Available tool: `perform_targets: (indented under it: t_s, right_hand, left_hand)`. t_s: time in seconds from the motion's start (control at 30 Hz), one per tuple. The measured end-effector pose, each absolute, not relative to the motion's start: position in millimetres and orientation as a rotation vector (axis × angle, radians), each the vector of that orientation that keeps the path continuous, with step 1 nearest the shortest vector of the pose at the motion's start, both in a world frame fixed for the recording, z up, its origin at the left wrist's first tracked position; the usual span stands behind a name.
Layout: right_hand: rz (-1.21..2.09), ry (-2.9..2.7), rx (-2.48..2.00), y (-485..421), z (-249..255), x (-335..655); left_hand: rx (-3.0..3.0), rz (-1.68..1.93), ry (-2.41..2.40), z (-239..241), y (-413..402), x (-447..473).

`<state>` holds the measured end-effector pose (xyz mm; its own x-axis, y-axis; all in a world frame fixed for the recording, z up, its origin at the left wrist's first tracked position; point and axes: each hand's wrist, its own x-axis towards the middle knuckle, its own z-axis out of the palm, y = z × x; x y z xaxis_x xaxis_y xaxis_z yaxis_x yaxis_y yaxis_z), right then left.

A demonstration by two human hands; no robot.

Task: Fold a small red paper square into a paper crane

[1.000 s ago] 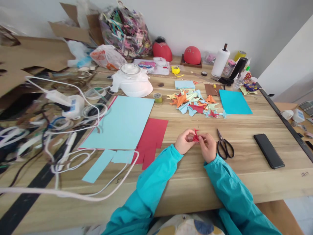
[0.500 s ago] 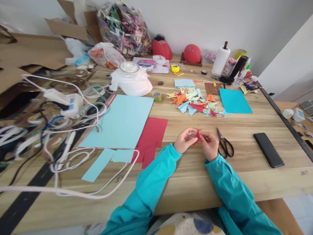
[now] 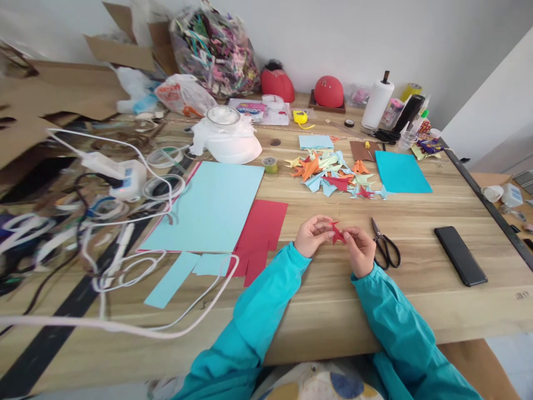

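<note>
A small red folded paper figure [image 3: 336,233] is pinched between my two hands just above the wooden table [image 3: 416,216]. My left hand [image 3: 310,236] grips its left side with curled fingers. My right hand [image 3: 361,251] pinches its right side. Both arms wear teal sleeves. Black scissors [image 3: 385,250] lie right beside my right hand. A red paper sheet [image 3: 260,233] with cut edges lies to the left of my left hand, partly under a large light blue sheet [image 3: 210,208].
A pile of folded paper figures [image 3: 333,175] lies beyond my hands, with a teal sheet [image 3: 402,172] to its right. A black phone [image 3: 460,255] lies at right. White cables and a power strip [image 3: 120,178] clutter the left. A paper towel roll [image 3: 377,105] stands at back.
The red figure has been turned between my fingers from upright to pointing sideways. My hands stay in about the same place; the view has shifted slightly.
</note>
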<state>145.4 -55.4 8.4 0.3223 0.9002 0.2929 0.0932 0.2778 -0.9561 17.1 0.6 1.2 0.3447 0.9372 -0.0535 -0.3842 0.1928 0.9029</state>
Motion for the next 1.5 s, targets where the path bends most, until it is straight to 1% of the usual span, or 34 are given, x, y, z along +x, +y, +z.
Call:
perform_targets:
  t_s: [0.13,0.3,0.5,0.63,0.73,0.9,1.07,1.5]
  right_hand:
    - [0.654,-1.237,-1.16,-60,15,146]
    - [0.463,-1.468,-1.151,-64,21,145]
    - [0.209,-1.62,-1.142,-65,18,145]
    - [0.121,-1.667,-1.161,-65,14,146]
    - [0.104,-1.67,-1.146,-65,14,147]
    - [0.186,-1.727,-1.152,-66,18,147]
    - [0.109,-1.598,-1.202,-63,14,143]
    - [0.218,-1.527,-1.219,-61,20,141]
  left_hand:
    - [0.848,1.067,0.627,4,0,19]
    - [0.776,1.094,0.577,11,-3,18]
    - [0.776,1.074,0.541,11,-4,17]
    - [0.783,1.069,0.527,10,-4,17]
    - [0.802,1.071,0.516,10,-3,16]
    - [0.804,1.094,0.558,8,-2,17]
    - [0.838,1.103,0.587,2,-2,18]
    - [0.903,1.063,0.584,3,-3,17]
